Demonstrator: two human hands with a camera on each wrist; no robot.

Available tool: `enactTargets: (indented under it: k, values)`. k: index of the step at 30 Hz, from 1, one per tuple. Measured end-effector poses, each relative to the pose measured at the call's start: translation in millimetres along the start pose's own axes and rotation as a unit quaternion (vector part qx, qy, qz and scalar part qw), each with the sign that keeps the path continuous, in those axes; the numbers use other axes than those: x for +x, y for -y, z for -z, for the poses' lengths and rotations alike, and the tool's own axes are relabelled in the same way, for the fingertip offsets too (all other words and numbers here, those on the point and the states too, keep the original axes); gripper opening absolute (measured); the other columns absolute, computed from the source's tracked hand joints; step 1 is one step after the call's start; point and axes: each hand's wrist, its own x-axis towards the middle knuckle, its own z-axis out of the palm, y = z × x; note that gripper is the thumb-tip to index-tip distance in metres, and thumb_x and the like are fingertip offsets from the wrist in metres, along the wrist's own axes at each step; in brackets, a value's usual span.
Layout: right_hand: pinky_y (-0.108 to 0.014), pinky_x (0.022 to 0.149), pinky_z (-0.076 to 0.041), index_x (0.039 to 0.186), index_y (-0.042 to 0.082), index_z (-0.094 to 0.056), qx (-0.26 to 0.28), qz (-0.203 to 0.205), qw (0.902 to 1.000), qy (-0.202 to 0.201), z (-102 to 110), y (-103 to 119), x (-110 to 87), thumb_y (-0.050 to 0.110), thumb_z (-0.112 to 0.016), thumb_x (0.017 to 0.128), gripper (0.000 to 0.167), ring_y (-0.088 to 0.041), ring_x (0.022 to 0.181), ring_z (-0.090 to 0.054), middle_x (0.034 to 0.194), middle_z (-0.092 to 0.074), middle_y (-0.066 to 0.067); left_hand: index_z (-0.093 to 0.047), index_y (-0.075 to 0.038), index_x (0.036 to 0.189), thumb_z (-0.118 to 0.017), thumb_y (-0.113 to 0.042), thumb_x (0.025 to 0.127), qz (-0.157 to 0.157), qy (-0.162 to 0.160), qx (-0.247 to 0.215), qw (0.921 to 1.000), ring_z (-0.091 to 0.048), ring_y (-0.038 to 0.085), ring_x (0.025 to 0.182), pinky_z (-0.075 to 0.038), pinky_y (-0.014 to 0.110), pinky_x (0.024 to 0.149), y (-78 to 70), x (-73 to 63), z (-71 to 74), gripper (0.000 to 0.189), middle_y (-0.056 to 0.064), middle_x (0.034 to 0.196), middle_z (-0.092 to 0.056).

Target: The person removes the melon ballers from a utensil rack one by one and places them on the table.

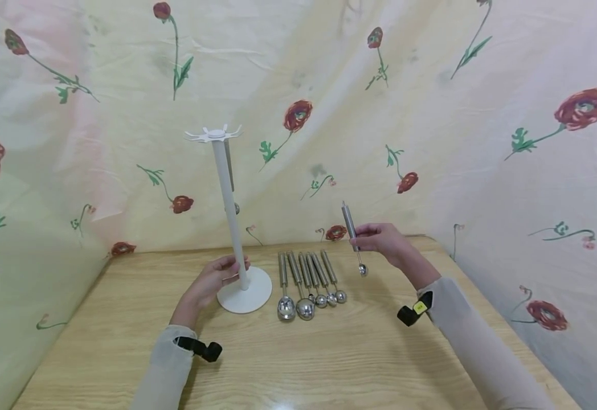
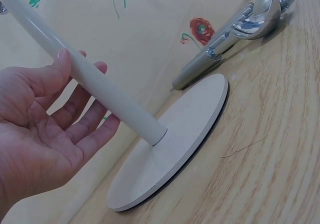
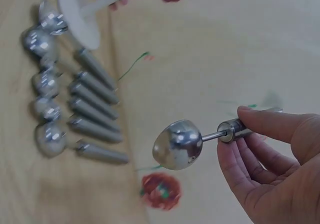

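Note:
A white stand (image 1: 230, 213) with a round base and a ring of hooks on top stands upright at the centre left. Low on its pole, my left hand (image 1: 210, 283) grips with the thumb in front and the fingers behind. My right hand (image 1: 383, 242) holds a small melon baller (image 1: 362, 269) by its steel handle, bowl downward, raised over the table's back right. In the right wrist view, thumb and fingers pinch that handle (image 3: 231, 130) near the neck. Another steel utensil (image 1: 229, 165) hangs behind the pole, partly hidden by it.
Several steel scoops (image 1: 306, 308) lie in a row between the stand and my right hand, handles toward the back. A flowered cloth (image 1: 257, 68) rises behind and on both sides of the wooden table (image 1: 298, 364).

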Motion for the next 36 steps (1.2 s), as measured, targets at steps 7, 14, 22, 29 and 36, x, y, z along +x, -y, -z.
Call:
enactTargets:
  k: [7,14,22,29,36]
  values:
    - [-0.034,0.093,-0.063,0.127,-0.013,-0.059,-0.002,-0.015,0.9999,0.0,-9.9,-43.8,8.5,0.007,-0.073,0.094,0.042,-0.011,0.089,-0.072,0.093,-0.073,0.003,-0.046,0.005,0.148,-0.051,-0.016,0.108,-0.005,-0.002,0.001,1.0,-0.062,0.013,0.126,-0.038,0.051,0.123,-1.9,-5.4,2.3,0.045,0.015,0.141,-0.062]
    - [-0.038,0.09,-0.064,0.123,-0.013,-0.061,-0.008,-0.029,0.9995,-0.002,-19.3,-70.3,17.4,0.007,-0.075,0.091,0.039,-0.013,0.086,-0.073,0.093,-0.074,-0.001,-0.043,0.006,0.15,-0.05,-0.016,0.108,-0.007,0.005,-0.004,1.0,-0.061,0.01,0.125,-0.036,0.053,0.124,-1.6,-5.7,2.3,0.047,0.012,0.139,-0.064]
    - [-0.039,0.084,-0.066,0.117,-0.014,-0.064,-0.026,-0.018,0.9995,-0.003,-26.3,-83.8,20.7,0.003,-0.075,0.091,0.033,-0.012,0.081,-0.07,0.095,-0.072,-0.008,-0.046,0.004,0.148,-0.05,-0.015,0.108,-0.006,0.008,-0.004,0.9999,-0.06,0.012,0.127,-0.037,0.051,0.123,-0.7,-2.6,2.4,0.044,0.011,0.139,-0.064]
    - [-0.038,0.08,-0.066,0.115,-0.015,-0.065,-0.055,-0.016,0.9983,-0.013,-32.5,-87.4,23.4,0.002,-0.076,0.089,0.033,-0.014,0.079,-0.071,0.1,-0.073,-0.019,-0.047,0.004,0.148,-0.049,-0.014,0.109,-0.002,0.005,0.0,1.0,-0.058,0.018,0.132,-0.038,0.05,0.123,-0.9,-1.9,2.1,0.043,0.014,0.141,-0.062]
    - [-0.035,0.072,-0.064,0.112,-0.012,-0.068,-0.092,-0.02,0.9951,-0.03,-36.1,-92.6,28.7,0.004,-0.078,0.088,0.031,-0.014,0.073,-0.069,0.092,-0.074,-0.014,-0.047,0.003,0.148,-0.048,-0.015,0.109,-0.001,0.008,0.0,1.0,-0.057,0.021,0.135,-0.038,0.049,0.123,-1.0,-1.5,1.7,0.043,0.016,0.144,-0.06]
